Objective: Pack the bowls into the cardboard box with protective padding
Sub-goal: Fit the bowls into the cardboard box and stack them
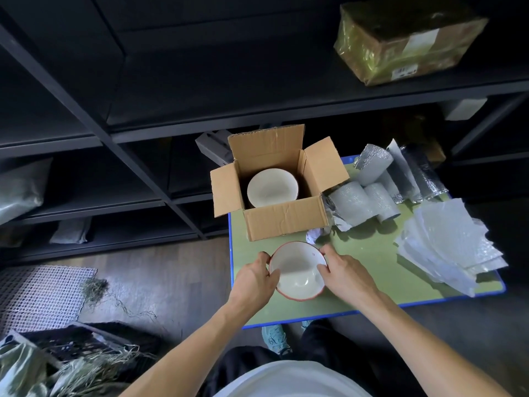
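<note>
A white bowl with a red rim (297, 275) is held over the green table (366, 253), just in front of the open cardboard box (286, 222). My left hand (254, 277) grips its left rim, thumb inside the bowl. My right hand (343, 270) grips its right rim the same way. Inside the box sits another white bowl (272, 187), mouth up. A crumpled scrap of white paper (313, 234) lies at the box's front right corner.
Several rolls of grey foil-backed padding (360, 202) lie right of the box. A fanned pile of bubble-wrap sheets (446, 242) covers the table's right side. Dark shelving stands behind, with a wrapped parcel (406, 38) on it. A mesh mat (40, 293) and straw lie on the floor at left.
</note>
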Demonstrator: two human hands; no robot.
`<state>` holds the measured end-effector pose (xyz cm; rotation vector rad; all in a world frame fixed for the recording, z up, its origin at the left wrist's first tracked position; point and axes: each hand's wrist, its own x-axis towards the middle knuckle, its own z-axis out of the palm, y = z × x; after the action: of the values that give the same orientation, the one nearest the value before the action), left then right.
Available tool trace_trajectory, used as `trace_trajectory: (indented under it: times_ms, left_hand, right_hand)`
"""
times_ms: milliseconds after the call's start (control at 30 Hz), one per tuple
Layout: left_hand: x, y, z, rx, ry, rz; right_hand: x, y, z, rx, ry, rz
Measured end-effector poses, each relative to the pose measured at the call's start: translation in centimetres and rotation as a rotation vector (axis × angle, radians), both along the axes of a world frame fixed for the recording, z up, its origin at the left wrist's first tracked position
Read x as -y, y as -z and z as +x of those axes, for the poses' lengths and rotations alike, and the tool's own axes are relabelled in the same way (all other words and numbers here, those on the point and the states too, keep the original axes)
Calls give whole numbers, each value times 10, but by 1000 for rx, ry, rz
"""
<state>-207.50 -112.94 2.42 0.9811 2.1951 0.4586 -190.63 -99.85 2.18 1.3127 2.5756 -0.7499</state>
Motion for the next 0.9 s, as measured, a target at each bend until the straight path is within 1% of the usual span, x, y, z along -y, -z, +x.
trace_trajectory:
  times_ms: [167, 267, 433, 700, 900]
  left_hand:
    - [0, -6, -6, -161, 34, 82]
    - [-2, -18, -10, -228, 70, 167]
    - [-7, -41, -12, -302, 72, 272]
    - [-38, -68, -42, -403, -25, 380]
    - [-63, -75, -73, -495, -64, 282]
  right_hand:
    - [-2, -13, -3, 12, -79, 194]
    - [-5, -26, -6, -30, -112, 246]
    - [-14, -51, -18, -75, -128, 254]
    - [-39, -92, -57, -181, -147, 252]
    - [-66, -89, -88, -177, -150, 249]
